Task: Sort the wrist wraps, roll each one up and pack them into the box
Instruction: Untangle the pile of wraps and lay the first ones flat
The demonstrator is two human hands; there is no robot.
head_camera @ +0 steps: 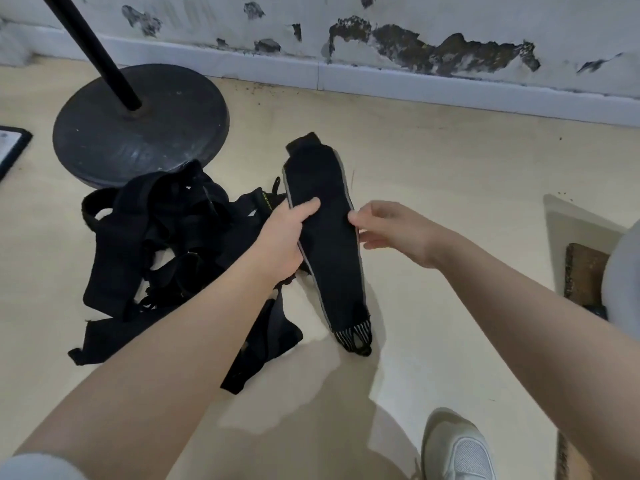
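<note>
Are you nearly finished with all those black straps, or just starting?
Just starting. Nothing looks rolled or packed yet, and no box shows clearly in this view. In hand: the left hand grips one flat wrist wrap with grey edges, and the right hand reaches for its side. Left to do: the tangled pile of black wraps on the floor needs sorting, rolling and packing.

a worn indoor room, perhaps a home gym corner: pale floor (433,161), peeling damp-stained wall (415,36) with white skirting board (381,79), and a round stand base (138,129) on the floor.
</note>
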